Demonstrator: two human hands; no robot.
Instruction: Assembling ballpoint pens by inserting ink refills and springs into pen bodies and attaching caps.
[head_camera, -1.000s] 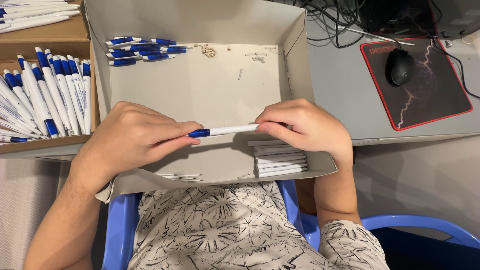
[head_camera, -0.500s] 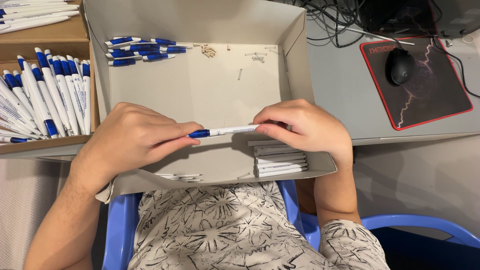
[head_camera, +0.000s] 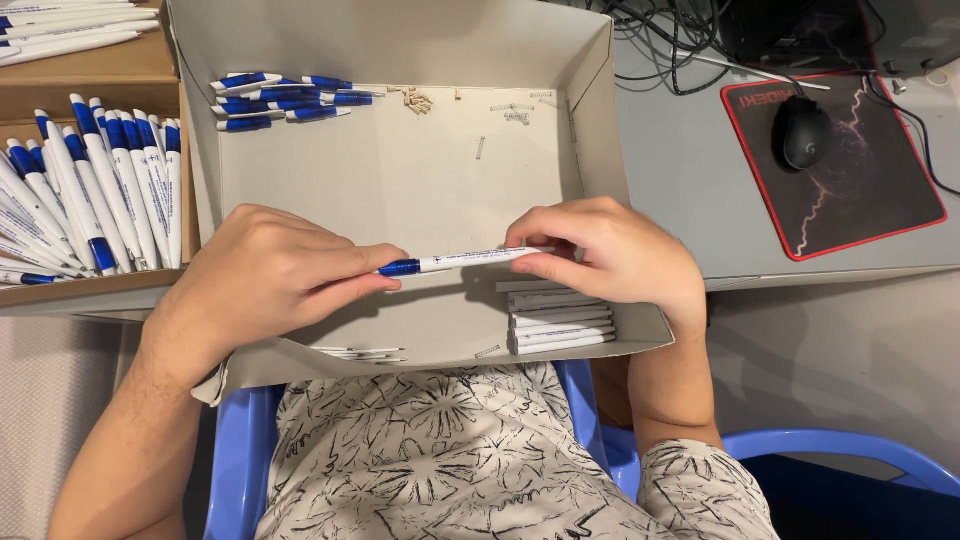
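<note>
1. The left hand (head_camera: 265, 280) and the right hand (head_camera: 610, 255) are holding one pen (head_camera: 455, 262) between them, level above the middle of an open grey cardboard box (head_camera: 400, 180).
2. The pen is showing a slim white barrel with small dark print along it and a blue end, which is lying against the left fingertips.
3. The left hand's grip is pinching shut on the blue end; the right hand's grip is closing thumb and fingers on the white end.
4. A small pile of finished blue-and-white pens (head_camera: 285, 98) is lying in the box's far left corner, well apart from the hands.
5. Tiny springs and small tan parts (head_camera: 420, 100) are sitting along the far wall of the box.
6. White barrels (head_camera: 555, 325) are lying stacked in the near right corner, just beneath the right hand.
7. A brown box (head_camera: 90, 190) to the left is holding many more pens.
8. A black mouse (head_camera: 803, 132) is resting on a red-edged pad (head_camera: 870, 190) on the grey surface (head_camera: 680, 200).
</note>
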